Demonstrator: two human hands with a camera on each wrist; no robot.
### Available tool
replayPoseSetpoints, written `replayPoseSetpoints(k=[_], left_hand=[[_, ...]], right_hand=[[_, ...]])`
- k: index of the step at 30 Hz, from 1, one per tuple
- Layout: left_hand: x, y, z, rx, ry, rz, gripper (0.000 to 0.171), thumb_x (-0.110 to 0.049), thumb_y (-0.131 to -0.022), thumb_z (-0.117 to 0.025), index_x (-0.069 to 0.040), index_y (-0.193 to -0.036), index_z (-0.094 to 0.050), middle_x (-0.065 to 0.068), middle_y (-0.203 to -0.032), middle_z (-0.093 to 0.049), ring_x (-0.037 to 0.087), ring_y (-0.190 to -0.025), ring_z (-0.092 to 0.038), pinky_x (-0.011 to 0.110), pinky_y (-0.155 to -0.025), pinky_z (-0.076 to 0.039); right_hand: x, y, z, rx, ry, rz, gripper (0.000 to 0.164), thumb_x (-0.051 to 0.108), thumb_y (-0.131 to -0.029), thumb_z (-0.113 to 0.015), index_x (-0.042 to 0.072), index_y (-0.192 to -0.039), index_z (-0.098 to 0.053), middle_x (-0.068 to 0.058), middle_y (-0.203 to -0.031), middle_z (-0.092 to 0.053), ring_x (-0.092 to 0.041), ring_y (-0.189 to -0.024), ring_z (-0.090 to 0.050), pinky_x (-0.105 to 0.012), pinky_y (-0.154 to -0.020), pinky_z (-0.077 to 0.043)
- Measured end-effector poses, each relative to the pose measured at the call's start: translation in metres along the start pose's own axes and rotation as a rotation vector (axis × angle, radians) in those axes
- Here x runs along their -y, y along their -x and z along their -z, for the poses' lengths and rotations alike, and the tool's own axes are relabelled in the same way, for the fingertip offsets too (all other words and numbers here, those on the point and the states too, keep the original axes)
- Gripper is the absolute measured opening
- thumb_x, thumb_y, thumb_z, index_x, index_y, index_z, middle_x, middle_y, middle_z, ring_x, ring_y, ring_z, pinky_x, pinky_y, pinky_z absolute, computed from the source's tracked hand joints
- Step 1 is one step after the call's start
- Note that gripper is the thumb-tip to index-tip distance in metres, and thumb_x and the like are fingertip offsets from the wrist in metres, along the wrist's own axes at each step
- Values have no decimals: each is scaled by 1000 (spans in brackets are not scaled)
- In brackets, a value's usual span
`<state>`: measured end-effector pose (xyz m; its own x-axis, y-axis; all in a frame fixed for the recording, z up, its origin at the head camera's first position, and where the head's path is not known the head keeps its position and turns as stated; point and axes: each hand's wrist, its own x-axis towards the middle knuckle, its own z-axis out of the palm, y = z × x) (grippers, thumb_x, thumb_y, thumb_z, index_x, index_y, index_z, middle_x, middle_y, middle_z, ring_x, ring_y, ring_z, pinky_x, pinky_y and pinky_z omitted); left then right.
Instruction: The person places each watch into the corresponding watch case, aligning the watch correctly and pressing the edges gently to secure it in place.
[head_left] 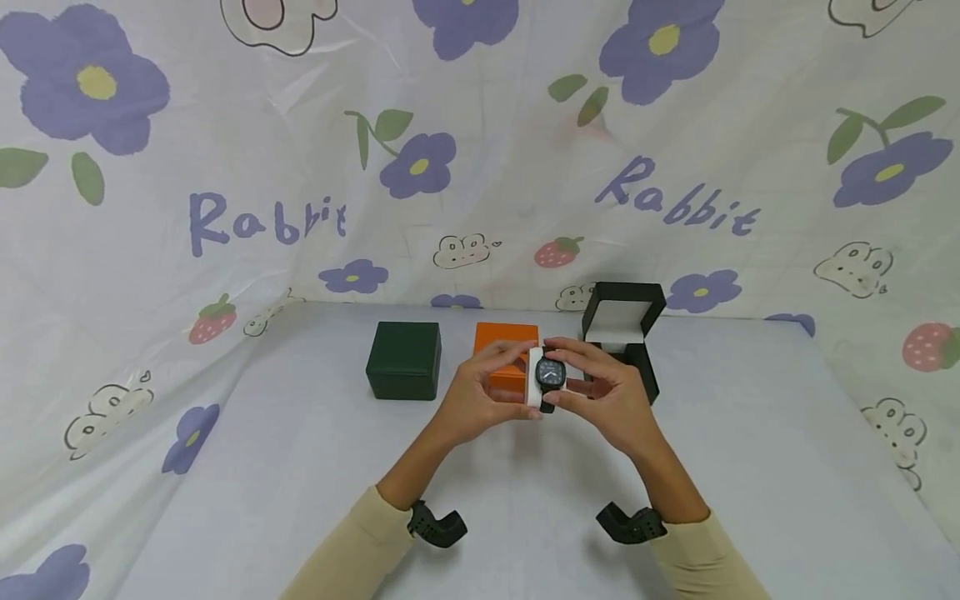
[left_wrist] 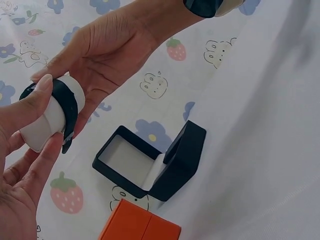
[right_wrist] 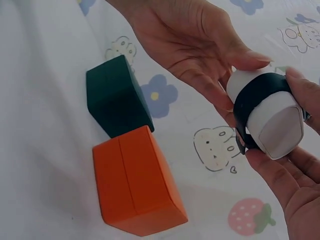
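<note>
Both hands hold a white watch pillow (right_wrist: 277,120) with a black watch (head_left: 551,373) strapped round it, above the table. The square dark dial faces up toward the head camera. My left hand (head_left: 477,393) grips the pillow's left end between thumb and fingers. At the other end, my right hand (head_left: 606,385) has its thumb and fingers at the watch and pillow. The black strap (right_wrist: 257,97) circles the pillow in the right wrist view, one strap end hanging off it. Behind the right hand stands an open black watch box (head_left: 624,308), lid raised, with a white lining.
A closed orange box (head_left: 504,335) stands behind the left hand. Further left is a closed dark green box (head_left: 405,360). The white table (head_left: 315,467) meets a hanging cloth (head_left: 480,208) printed with flowers and rabbits behind the boxes.
</note>
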<state>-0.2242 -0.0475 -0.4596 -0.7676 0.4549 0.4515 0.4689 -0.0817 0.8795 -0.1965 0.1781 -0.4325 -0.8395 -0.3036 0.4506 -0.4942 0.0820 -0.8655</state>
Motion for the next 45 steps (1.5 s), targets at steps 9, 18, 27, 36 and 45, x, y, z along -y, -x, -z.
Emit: replayPoseSetpoints(k=[9, 18, 27, 36, 45], left_hand=[[-1, 0, -1, 10, 3, 6, 79, -3, -78, -88, -10, -148, -53, 4, -133, -55, 25, -118, -58, 38, -82, -62], [-5, -3, 4, -49, 21, -50, 82, 7, -73, -87, -7, -147, -53, 11, -138, -54, 25, -121, -55, 39, -83, -61], [-4, -4, 6, -26, 21, -50, 82, 5, -74, -87, -7, -147, -52, 9, -140, -53, 26, -122, -56, 39, -84, -61], [0, -3, 5, -12, -10, -48, 83, -2, -74, -89, -18, -148, -55, 3, -136, -56, 24, -119, -58, 39, -81, -62], [1, -1, -1, 9, 3, -55, 81, 3, -74, -88, -12, -147, -55, 5, -136, -54, 25, -119, -59, 39, -82, -61]], right_hand=[[1, 0, 2, 16, 7, 17, 52, -11, -79, -81, 0, -128, -69, -14, -145, -55, -25, -130, -55, -33, -97, -55], [5, 0, -1, 38, 129, -61, 90, 3, -80, -86, 23, -156, -42, 2, -156, -45, -25, -139, -47, -28, -103, -50], [4, 0, -1, 58, 156, -72, 92, 1, -77, -88, 20, -155, -42, -3, -150, -50, -25, -128, -56, -27, -100, -52], [1, 0, 4, 96, 156, -87, 88, 0, -77, -88, 20, -151, -45, -5, -144, -53, -28, -127, -57, -33, -102, -52], [6, 2, -5, 68, 171, -81, 79, 9, -83, -85, 25, -152, -48, -1, -147, -52, -24, -111, -63, -39, -90, -59]])
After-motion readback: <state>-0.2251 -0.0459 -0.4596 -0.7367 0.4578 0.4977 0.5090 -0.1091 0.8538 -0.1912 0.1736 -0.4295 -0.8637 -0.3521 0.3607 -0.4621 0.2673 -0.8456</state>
